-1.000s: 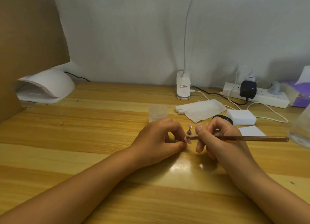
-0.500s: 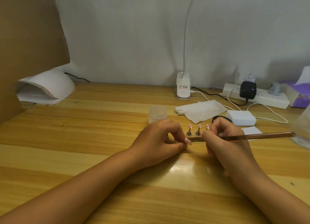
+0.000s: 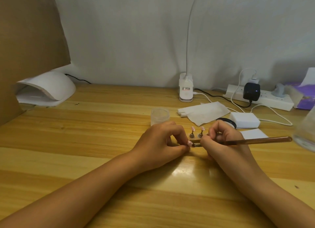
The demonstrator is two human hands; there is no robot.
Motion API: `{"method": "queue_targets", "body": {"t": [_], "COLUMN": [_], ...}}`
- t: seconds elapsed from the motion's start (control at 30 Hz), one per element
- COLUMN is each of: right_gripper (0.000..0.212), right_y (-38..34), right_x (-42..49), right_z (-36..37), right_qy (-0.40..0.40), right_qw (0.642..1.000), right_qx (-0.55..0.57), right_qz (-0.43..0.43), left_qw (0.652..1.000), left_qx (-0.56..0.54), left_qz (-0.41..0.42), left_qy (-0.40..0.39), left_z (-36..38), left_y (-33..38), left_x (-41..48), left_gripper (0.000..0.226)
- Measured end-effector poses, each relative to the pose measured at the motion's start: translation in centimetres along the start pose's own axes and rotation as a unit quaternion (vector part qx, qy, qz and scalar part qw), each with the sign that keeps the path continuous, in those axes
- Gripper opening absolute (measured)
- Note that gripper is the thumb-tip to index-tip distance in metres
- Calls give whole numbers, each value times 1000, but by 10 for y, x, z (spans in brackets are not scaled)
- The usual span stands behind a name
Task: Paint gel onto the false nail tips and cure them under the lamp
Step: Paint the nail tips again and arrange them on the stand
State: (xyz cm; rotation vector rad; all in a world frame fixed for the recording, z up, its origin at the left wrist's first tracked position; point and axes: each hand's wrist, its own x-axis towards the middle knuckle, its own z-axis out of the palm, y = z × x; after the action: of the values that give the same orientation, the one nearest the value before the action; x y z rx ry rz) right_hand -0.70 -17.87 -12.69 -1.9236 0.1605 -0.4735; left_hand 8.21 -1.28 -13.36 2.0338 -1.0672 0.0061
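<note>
- False nail tip (image 3: 189,143), pink, shows at the fingertips of the left hand (image 3: 162,142), low over the middle of the wooden table (image 3: 85,142). The thumb and forefinger are curled and pinch it. What it is mounted on is hidden by the fingers.
- The right hand (image 3: 225,142) grips a brush (image 3: 255,141), fingers curled round the front of the handle. The brown handle points out to the right, and the dark brush head touches the held tip.
- Two more pink tips (image 3: 192,128) stand upright on small stands just behind the gap between the hands.
- The curing lamp (image 3: 51,89), white and domed, sits at the back left of the table, well apart from the hands.
- A small clear jar (image 3: 160,114) stands just behind the left hand, with a folded tissue (image 3: 204,111) to its right.
- A clip-on desk lamp (image 3: 185,91) stands by the wall, and a power strip (image 3: 265,100) lies to its right.
</note>
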Motion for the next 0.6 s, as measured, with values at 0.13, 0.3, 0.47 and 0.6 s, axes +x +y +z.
{"method": "queue_targets", "body": {"t": [0.13, 0.3, 0.47, 0.6], "right_gripper": [16, 17, 27, 29], "right_y": [1, 4, -1, -5], "right_x": [0, 1, 1, -1], "right_z": [0, -1, -3, -2], "right_qy": [6, 33, 54, 23], "right_qw": [1000, 999, 993, 995], "right_qx": [-16, 7, 98, 94], "right_qz": [-12, -11, 30, 8], "left_qw": [1000, 1000, 999, 999], "left_qx": [1, -11, -36, -47], "left_qz": [7, 16, 22, 20], "left_qy": [0, -3, 10, 6], "left_z": [0, 0, -1, -1], "left_y": [0, -1, -2, -1], "left_x": [0, 1, 1, 1], "left_gripper": [23, 14, 12, 11]}}
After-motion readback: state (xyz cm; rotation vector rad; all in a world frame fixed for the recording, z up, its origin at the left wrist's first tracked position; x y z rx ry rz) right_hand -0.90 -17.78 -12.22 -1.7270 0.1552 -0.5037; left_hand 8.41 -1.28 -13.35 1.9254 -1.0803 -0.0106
